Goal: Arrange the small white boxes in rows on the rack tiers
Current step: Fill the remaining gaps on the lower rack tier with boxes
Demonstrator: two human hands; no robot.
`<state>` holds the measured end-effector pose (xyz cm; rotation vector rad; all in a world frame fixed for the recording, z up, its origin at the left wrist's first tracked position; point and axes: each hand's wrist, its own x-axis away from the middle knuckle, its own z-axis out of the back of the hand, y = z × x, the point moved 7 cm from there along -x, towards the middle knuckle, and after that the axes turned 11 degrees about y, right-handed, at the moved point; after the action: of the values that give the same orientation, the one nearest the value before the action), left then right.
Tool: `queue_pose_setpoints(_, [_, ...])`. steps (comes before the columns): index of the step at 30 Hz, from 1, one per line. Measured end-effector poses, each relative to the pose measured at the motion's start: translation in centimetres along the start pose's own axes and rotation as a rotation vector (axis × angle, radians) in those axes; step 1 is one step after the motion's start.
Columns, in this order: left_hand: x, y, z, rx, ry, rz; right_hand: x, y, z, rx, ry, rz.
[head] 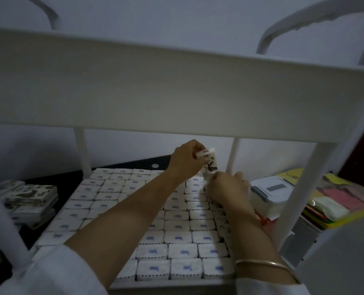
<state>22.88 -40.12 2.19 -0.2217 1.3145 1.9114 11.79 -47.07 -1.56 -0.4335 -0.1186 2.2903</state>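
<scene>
Several small white boxes with purple marks fill the lower tier of a white rack in tight rows. My left hand holds one small white box with dark print above the far right corner of the tier. My right hand sits just below it at the right edge of the rows, its fingertips pinching the lower end of that same box. A gold bangle is on my right wrist.
The upper tier's white wall crosses the view above my hands. White posts stand at the rack's corners. A stack of printed boxes lies at left. At right are a lidded plastic container and coloured papers.
</scene>
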Motion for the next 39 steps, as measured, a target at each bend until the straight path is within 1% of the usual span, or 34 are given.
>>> queue_pose_setpoints(5, [-0.3, -0.8, -2.4, -0.126, -0.091, -0.049, 0.5, 0.8, 0.5, 0.104, 0.114, -0.003])
queue_pose_setpoints(7, [-0.3, -0.7, -2.8, -0.173, -0.128, -0.082, 0.5, 0.9, 0.5, 0.074, 0.125, -0.018])
queue_pose_setpoints(10, [0.0, -0.8, -3.5, -0.29, -0.192, -0.136, 0.5, 1.3, 1.1, -0.036, 0.181, -0.11])
queue_pose_setpoints(12, [0.4, -0.5, -3.9, -0.343, -0.193, -0.205, 0.6, 1.5, 1.4, -0.065, 0.196, -0.134])
queue_pose_setpoints(14, [1.0, -0.2, -4.1, -0.354, -0.204, -0.249, 1.0, 1.2, 1.8, -0.052, 0.196, -0.112])
queue_pose_setpoints(16, [1.3, -0.1, -4.1, -0.471, -0.241, -0.268, 1.5, 0.8, 2.5, -0.044, 0.226, -0.074])
queue_pose_setpoints(18, [1.6, -0.2, -3.3, -0.537, -0.252, -0.232, 2.1, -0.1, 3.2, -0.074, 0.254, -0.009])
queue_pose_setpoints(22, [3.6, 0.5, 1.7, -0.496, -0.202, -0.138, 4.5, -3.9, 4.0, -0.327, 0.248, 0.145])
queue_pose_setpoints(24, [5.7, 0.8, 5.5, -0.416, -0.151, -0.043, 6.6, -6.3, 4.2, -0.474, 0.246, 0.228])
queue_pose_setpoints(27, [9.4, 1.1, 11.5, -0.422, -0.079, 0.081, 9.8, -9.3, 5.5, -0.648, 0.276, 0.301])
queue_pose_setpoints(30, [13.9, 0.8, 17.2, -0.407, -0.022, 0.116, 12.9, -12.7, 7.2, -0.797, 0.267, 0.412])
queue_pose_setpoints(32, [17.0, 0.4, 20.5, -0.366, -0.016, 0.158, 14.8, -15.0, 7.8, -0.853, 0.215, 0.489])
queue_pose_setpoints(35, [20.4, -0.5, 25.1, -0.375, -0.011, 0.201, 17.5, -18.5, 7.9, -0.926, 0.076, 0.605])
queue_pose_setpoints(39, [23.0, -2.7, 31.6, -0.492, 0.048, 0.257, 21.7, -23.6, 6.7, -0.867, -0.091, 0.793])
